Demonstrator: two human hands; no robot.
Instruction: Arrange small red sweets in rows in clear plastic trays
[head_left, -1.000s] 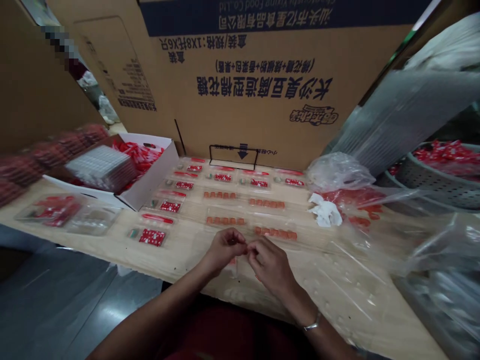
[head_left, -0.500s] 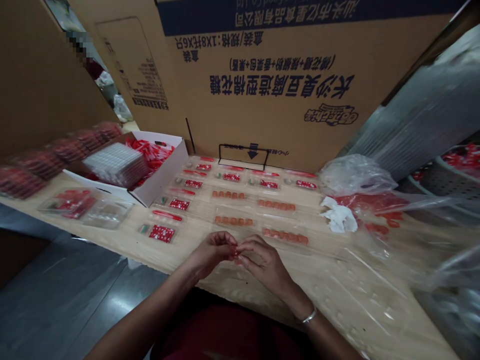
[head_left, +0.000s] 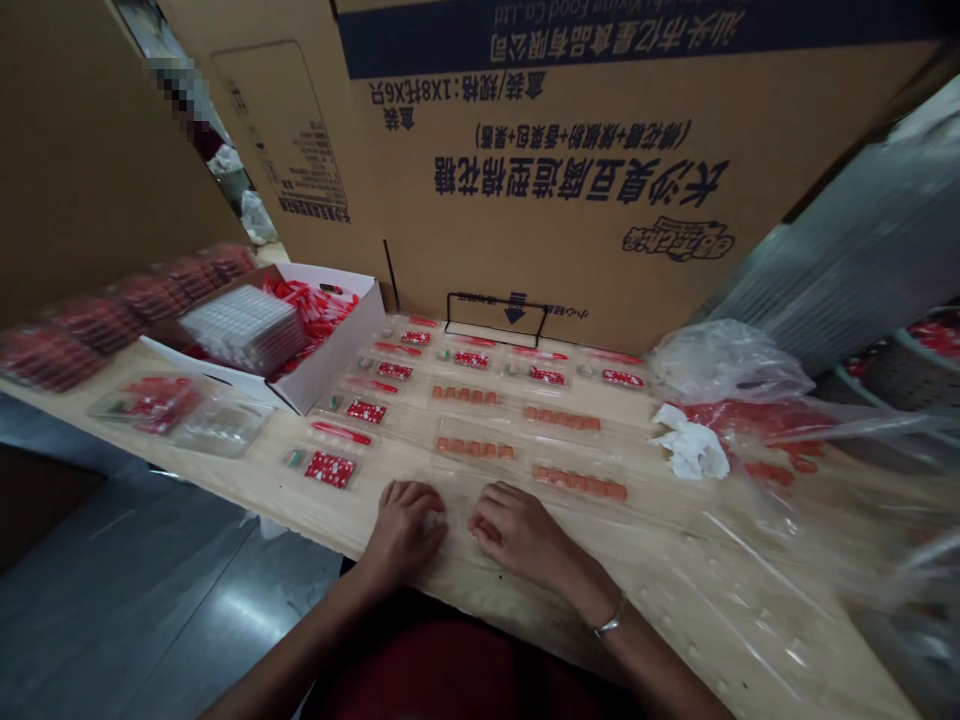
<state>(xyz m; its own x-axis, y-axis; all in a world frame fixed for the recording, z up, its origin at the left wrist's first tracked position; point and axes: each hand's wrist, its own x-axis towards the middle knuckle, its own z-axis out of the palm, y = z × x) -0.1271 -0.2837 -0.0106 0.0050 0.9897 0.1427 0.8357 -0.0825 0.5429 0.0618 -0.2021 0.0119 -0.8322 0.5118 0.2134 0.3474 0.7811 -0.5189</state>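
My left hand rests low over the near table edge with its fingers curled. A pale, see-through bit shows at its fingertips, too small to name. Just to the right, my right hand is closed with thumb and fingers together; what it holds, if anything, is hidden. Beyond the hands lie clear trays with rows of orange-brown cubes. To the left, clear trays each hold a red patterned packet and a red stick.
A white box holds stacked clear trays and red sticks. A large carton stands behind. On the right lie a crumpled tissue and a plastic bag with red pieces. Stacked red packs line the left.
My hands were together, fingertips pinching a small reddish piece. They have since come apart and dropped lower; the piece no longer shows between them. The view has shifted slightly.
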